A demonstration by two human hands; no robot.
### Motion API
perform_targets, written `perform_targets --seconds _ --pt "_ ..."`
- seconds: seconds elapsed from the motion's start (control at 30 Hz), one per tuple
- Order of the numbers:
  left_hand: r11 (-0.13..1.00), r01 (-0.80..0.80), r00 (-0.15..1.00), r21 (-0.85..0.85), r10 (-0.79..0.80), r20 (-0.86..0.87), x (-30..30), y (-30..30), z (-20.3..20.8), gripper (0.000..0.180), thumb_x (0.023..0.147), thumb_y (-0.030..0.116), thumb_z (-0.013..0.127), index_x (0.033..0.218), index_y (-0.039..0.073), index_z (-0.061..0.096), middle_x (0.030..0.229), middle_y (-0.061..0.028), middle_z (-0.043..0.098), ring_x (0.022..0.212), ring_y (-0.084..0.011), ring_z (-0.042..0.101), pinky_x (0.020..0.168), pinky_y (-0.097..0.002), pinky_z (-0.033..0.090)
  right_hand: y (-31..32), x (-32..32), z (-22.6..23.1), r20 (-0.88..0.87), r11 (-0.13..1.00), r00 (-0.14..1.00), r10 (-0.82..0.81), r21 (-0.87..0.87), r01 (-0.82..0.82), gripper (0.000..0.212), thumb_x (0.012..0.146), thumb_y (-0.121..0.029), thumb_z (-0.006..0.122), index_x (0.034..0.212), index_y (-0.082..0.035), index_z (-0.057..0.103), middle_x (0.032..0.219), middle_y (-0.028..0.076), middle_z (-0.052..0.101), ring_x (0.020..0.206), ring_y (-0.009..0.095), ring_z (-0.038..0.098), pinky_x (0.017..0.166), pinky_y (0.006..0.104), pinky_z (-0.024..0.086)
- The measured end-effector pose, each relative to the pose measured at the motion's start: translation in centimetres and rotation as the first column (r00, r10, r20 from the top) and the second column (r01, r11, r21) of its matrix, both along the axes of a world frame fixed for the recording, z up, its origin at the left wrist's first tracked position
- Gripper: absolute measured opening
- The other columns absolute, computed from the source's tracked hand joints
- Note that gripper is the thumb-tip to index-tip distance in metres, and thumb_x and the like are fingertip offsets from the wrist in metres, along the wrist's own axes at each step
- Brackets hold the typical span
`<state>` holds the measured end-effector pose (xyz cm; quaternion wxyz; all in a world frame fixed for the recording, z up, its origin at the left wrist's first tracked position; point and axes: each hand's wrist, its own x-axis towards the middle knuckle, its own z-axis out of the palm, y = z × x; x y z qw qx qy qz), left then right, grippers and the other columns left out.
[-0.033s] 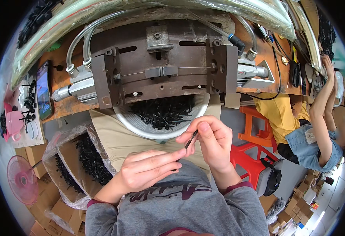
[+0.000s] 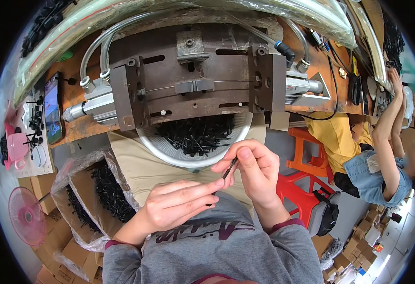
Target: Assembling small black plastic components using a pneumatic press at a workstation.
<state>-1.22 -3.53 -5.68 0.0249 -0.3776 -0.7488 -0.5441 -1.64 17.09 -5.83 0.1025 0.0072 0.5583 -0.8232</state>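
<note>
Both my hands meet in front of my chest around a thin black rod-like part [image 2: 229, 169]. Its upper end is pinched between the thumb and fingers of my right hand [image 2: 258, 173]. The lower end runs into the fingers of my left hand [image 2: 181, 203], which are pressed together around it; a dark tip shows below them. Just beyond the hands, a white round basket [image 2: 168, 159] holds a heap of similar slim black parts [image 2: 195, 135]. Above the basket stands a brown metal fixture [image 2: 193, 106] with a small clamp block in its middle.
Pneumatic cylinders [image 2: 98, 108] with clear hoses flank the fixture. A phone [image 2: 52, 109] leans at the left. Below it, a plastic-lined carton [image 2: 82, 187] contains more black parts, beside a pink fan [image 2: 26, 216]. At right are a red stool [image 2: 295, 194] and another person [image 2: 375, 170].
</note>
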Motion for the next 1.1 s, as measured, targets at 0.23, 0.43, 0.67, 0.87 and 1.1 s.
perform_targets --seconds 0.23,0.43,0.67,0.87,1.1 --pt "1.000 -0.013 1.000 -0.009 0.013 0.019 0.06 0.05 0.54 0.024 0.069 0.002 0.079 0.091 -0.004 0.073 0.117 -0.0145 0.069 0.081 -0.0215 0.069 0.067 -0.0302 0.059 -0.14 0.03 -0.09 -0.121 0.988 0.992 -0.025 0.146 0.042 0.019 0.103 -0.009 0.047 0.103 0.004 0.061 0.088 0.016 0.071 0.063 0.014 0.066 0.056 0.0235 0.052" --pt "1.000 -0.003 1.000 -0.011 0.003 -0.010 -0.15 -0.10 0.13 0.033 0.062 0.004 0.081 0.093 -0.003 0.073 0.114 -0.0178 0.069 0.082 -0.0243 0.070 0.067 -0.0309 0.059 -0.47 0.28 0.22 -0.120 0.987 0.992 -0.033 0.153 0.051 0.023 0.104 -0.013 0.046 0.101 0.005 0.060 0.086 0.017 0.071 0.064 0.015 0.066 0.056 0.0240 0.052" --pt "1.000 0.002 1.000 -0.014 -0.002 0.014 -0.02 0.01 0.29 0.030 0.064 0.003 0.080 0.092 -0.003 0.073 0.115 -0.0168 0.069 0.082 -0.0234 0.070 0.067 -0.0309 0.059 -0.42 0.09 -0.07 -0.073 0.993 0.996 -0.053 0.105 0.061 0.024 0.104 -0.015 0.046 0.101 0.004 0.059 0.086 0.017 0.071 0.064 0.014 0.066 0.056 0.0243 0.052" --pt "1.000 -0.007 1.000 -0.020 0.008 0.006 0.00 -0.13 0.08 0.032 0.063 0.006 0.081 0.093 -0.002 0.073 0.115 -0.0174 0.069 0.081 -0.0238 0.070 0.067 -0.0311 0.058 -0.38 0.38 0.11 -0.112 0.994 0.992 -0.053 0.091 0.063 0.021 0.103 -0.010 0.045 0.103 0.004 0.060 0.089 0.016 0.071 0.064 0.012 0.065 0.057 0.0233 0.053" --pt "1.000 -0.010 1.000 -0.019 0.010 0.006 0.01 -0.11 0.13 0.031 0.063 0.006 0.080 0.093 -0.002 0.073 0.114 -0.0182 0.069 0.081 -0.0244 0.070 0.068 -0.0316 0.058 -0.28 0.28 0.30 -0.115 0.991 0.993 -0.036 0.120 0.050 0.019 0.103 -0.008 0.046 0.102 0.004 0.061 0.089 0.014 0.072 0.065 0.012 0.066 0.057 0.0229 0.053"
